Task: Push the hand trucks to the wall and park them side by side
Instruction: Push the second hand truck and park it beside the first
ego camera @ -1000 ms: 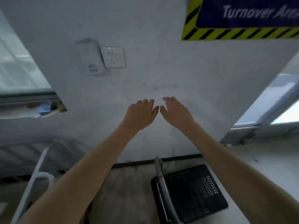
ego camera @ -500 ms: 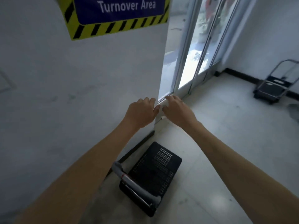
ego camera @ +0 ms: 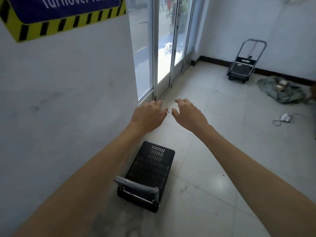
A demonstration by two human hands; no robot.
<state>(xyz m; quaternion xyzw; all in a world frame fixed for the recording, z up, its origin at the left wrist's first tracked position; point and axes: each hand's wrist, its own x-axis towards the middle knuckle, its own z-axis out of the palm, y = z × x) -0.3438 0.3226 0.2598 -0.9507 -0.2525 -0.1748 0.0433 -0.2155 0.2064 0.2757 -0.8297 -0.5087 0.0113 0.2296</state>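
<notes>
Black hand truck (ego camera: 150, 170) by wall (ego camera: 68, 100) | L hand (ego camera: 147, 115) grip spread, empty | R hand (ego camera: 189, 113) same

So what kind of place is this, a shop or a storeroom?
Probably a warehouse or factory staging room. A hazard-striped wall sign reads "Turnover Area", a hand truck sits folded by the wall, and a second one stands across the bare tiled floor near glass doors.

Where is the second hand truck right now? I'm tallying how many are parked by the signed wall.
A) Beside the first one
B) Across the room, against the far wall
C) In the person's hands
B: the far hand truck stands alone by the far wall; both hands are empty.
</notes>
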